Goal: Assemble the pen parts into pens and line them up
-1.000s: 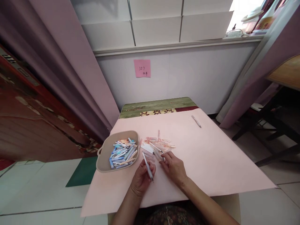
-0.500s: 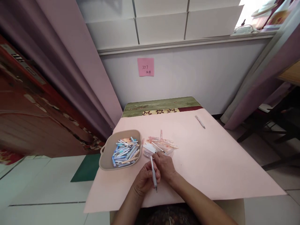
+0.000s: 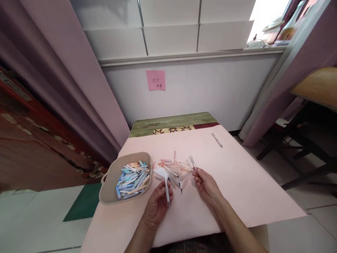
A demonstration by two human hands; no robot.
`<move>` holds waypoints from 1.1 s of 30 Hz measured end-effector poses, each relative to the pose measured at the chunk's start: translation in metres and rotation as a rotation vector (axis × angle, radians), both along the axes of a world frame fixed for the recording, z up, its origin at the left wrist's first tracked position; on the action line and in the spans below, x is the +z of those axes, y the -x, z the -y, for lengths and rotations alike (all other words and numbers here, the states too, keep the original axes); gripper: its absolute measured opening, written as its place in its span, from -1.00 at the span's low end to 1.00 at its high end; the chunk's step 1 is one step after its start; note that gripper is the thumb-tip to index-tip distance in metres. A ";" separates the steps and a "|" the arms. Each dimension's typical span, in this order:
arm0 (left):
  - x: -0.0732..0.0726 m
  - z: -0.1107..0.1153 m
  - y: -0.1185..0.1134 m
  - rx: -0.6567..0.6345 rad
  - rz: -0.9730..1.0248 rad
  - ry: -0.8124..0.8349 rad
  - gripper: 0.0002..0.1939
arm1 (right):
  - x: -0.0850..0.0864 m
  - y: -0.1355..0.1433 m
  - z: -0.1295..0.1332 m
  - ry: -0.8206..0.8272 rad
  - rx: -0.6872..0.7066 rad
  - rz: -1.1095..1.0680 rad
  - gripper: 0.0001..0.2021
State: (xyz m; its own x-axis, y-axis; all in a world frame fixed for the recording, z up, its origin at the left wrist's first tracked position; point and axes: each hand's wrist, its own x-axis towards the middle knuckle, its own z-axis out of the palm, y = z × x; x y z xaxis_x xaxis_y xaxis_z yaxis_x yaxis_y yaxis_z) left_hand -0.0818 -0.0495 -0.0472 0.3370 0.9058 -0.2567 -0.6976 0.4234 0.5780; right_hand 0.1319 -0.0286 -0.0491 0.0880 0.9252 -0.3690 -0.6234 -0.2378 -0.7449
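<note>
My left hand (image 3: 156, 202) is closed round a pen (image 3: 167, 193) with a grey front part and a thin white rear, its tip pointing down toward me. Between the thumb and fingers of my right hand (image 3: 206, 184) is a clear pen barrel (image 3: 193, 162), tilted up and away from me. A loose pile of pinkish clear pen barrels (image 3: 175, 163) lies just beyond both hands. White refills (image 3: 160, 171) are at its left side, and dark-tipped refills (image 3: 180, 184) lie at the near edge, between my hands.
A beige basket (image 3: 107, 191) full of blue, white, grey and orange pens stands at the left of the pink-covered table (image 3: 237, 189). One grey pen (image 3: 217, 140) lies alone at the far right. A wall with a pink note (image 3: 156, 80) rises behind the table.
My right hand has moved from the pile beside my left hand to the right and now holds a clear pen barrel. The left hand keeps the pen. The view has shifted slightly.
</note>
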 end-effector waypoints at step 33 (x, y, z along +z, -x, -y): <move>0.000 -0.005 -0.043 -0.142 -0.167 0.023 -0.84 | -0.008 0.017 -0.029 -0.285 0.251 -0.039 -0.70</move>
